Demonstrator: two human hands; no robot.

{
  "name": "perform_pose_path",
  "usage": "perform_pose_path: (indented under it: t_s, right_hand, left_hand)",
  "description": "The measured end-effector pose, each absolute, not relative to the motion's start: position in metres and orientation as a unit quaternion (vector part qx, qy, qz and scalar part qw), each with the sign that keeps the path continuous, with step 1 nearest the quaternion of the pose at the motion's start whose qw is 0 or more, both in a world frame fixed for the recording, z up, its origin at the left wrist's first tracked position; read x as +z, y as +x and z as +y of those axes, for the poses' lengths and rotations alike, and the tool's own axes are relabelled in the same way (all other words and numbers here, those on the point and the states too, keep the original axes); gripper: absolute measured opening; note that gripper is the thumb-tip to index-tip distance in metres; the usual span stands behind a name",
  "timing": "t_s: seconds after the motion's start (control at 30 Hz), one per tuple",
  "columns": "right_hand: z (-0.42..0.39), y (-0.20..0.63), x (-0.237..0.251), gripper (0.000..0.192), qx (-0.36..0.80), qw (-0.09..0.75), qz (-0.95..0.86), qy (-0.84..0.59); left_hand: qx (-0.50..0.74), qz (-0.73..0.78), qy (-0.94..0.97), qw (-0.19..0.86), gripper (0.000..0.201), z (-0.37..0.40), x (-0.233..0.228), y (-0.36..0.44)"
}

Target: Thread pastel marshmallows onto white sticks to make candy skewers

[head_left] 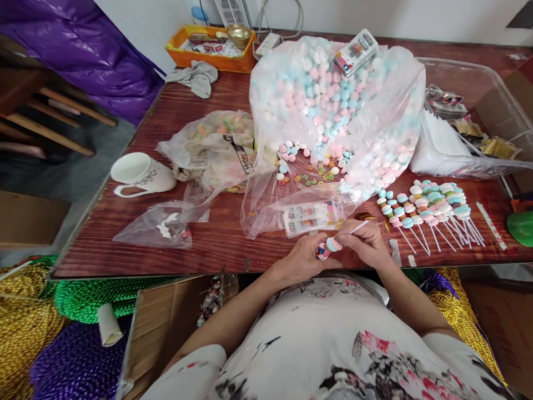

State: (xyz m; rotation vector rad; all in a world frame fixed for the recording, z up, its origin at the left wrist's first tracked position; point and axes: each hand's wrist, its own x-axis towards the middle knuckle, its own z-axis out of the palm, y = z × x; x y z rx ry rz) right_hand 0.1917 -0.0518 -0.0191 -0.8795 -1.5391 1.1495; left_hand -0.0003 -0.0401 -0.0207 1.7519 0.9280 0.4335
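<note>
Near the table's front edge my left hand (303,256) is closed around one end of a marshmallow skewer (332,244), where pink and pale blue pieces and a printed bit of wrapper show. My right hand (365,242) pinches the skewer close to its white stick (358,226), which points up and right. Just beyond my hands lies a flat printed wrapper (310,218). Finished-looking marshmallow skewers (433,203) lie in a row to the right, sticks toward me. Behind the hands, a large clear bag (287,83) spills pink, blue and white marshmallows and small coloured rings.
A white mug (141,173), a bag of coloured rings (216,133) and a small clear bag (145,229) sit on the left. At the back are an orange box (208,60) and grey cloth (194,78). A clear plastic bin (462,164) with white sticks stands right.
</note>
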Motion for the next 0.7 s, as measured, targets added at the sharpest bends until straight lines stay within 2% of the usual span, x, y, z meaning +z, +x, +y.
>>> perform_pose_path:
  t_s: [0.1,0.13,0.23,0.37,0.47,0.7]
  right_hand:
    - [-0.051,0.197,-0.018,0.016,0.444,0.505,-0.642,-0.367]
    - [-0.051,0.198,-0.016,0.015,0.426,0.512,-0.649,-0.368]
    - [-0.057,0.196,-0.010,0.014,0.368,0.503,-0.696,-0.356]
    - [-0.070,0.189,-0.005,0.019,0.259,0.469,-0.778,-0.329]
    - [-0.078,0.186,-0.009,0.027,0.192,0.441,-0.822,-0.305]
    - [-0.091,0.187,-0.019,0.025,0.161,0.423,-0.839,-0.303]
  left_hand:
    - [0.238,0.406,0.739,0.481,0.052,-0.039,-0.013,-0.010]
    - [0.262,0.419,0.745,0.448,0.050,-0.039,-0.010,-0.014]
    - [0.281,0.446,0.763,0.374,0.027,-0.040,0.000,-0.021]
    - [0.194,0.484,0.780,0.346,0.032,-0.046,0.011,-0.027]
    - [0.142,0.484,0.803,0.317,0.028,-0.052,0.016,-0.029]
    - [0.106,0.463,0.838,0.269,0.019,-0.069,0.018,-0.031]
